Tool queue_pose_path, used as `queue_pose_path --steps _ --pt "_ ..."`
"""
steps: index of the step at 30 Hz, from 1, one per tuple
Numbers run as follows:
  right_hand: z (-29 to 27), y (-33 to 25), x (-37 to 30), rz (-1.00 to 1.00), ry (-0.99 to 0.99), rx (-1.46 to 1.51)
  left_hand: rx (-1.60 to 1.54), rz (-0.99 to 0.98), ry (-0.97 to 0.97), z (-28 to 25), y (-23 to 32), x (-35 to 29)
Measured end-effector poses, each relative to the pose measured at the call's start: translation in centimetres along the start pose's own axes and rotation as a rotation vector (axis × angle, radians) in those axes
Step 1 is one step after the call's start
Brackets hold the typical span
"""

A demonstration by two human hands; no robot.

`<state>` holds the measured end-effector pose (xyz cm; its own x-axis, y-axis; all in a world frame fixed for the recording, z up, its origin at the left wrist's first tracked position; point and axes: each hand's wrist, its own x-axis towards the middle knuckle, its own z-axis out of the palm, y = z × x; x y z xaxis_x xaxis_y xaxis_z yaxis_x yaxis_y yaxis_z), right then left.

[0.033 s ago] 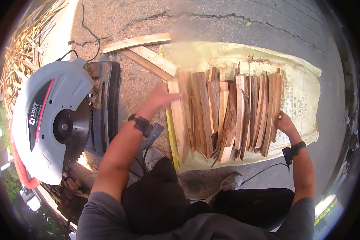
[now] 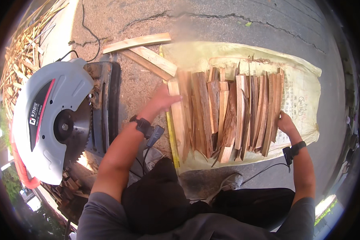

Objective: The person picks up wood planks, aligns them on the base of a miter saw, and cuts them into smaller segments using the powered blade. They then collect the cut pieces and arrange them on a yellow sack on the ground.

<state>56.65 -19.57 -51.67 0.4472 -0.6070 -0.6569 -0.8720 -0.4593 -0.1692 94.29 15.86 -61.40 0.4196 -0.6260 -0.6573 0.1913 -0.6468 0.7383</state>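
Observation:
A row of rough wooden strips [image 2: 230, 120], several with bark, lies side by side on a yellowish woven sack [image 2: 302, 80]. My left hand [image 2: 164, 99] is at the row's left end, its thumb over the face of a pale wooden plank [image 2: 177, 120]; its other fingers are partly hidden by the plank's left edge. At the right end, my right hand [image 2: 286, 123] has its fingers curled against the edge of the outermost brown wooden strip [image 2: 273, 108]. Both hands touch the wood, one at either side of the row.
A grey chop saw [image 2: 48, 120] with an exposed toothed blade [image 2: 78, 128] stands close to my left forearm. Two pale boards [image 2: 138, 41] lie crossed beyond the sack. A heap of thin sticks [image 2: 22, 60] is at far left. Black cables [image 2: 97, 38] run over cracked concrete.

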Motion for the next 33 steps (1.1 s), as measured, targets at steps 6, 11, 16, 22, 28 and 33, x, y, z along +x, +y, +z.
queue_pose_path --steps 6,11,16,22,28,33 --pt "0.0 0.4 0.3 0.003 -0.012 -0.002 0.158 0.1 0.18 2.8 1.3 -2.9" --pt "-0.2 0.3 -0.1 -0.021 0.011 0.009 0.087 0.024 0.15 2.4 4.2 -5.0" --pt "-0.9 -0.5 -0.8 0.005 0.003 0.016 0.109 0.013 0.184 4.7 7.6 -6.6" --pt "-0.3 0.0 -0.5 -0.011 0.018 -0.006 0.005 0.077 0.026 5.4 6.6 -6.4" --pt "-0.3 -0.6 -0.4 0.0 0.012 -0.048 0.277 0.477 0.154 6.1 7.4 -8.6" --pt "-0.3 -0.6 -0.4 0.005 0.012 -0.053 0.268 0.659 0.182 5.7 7.6 -8.9"
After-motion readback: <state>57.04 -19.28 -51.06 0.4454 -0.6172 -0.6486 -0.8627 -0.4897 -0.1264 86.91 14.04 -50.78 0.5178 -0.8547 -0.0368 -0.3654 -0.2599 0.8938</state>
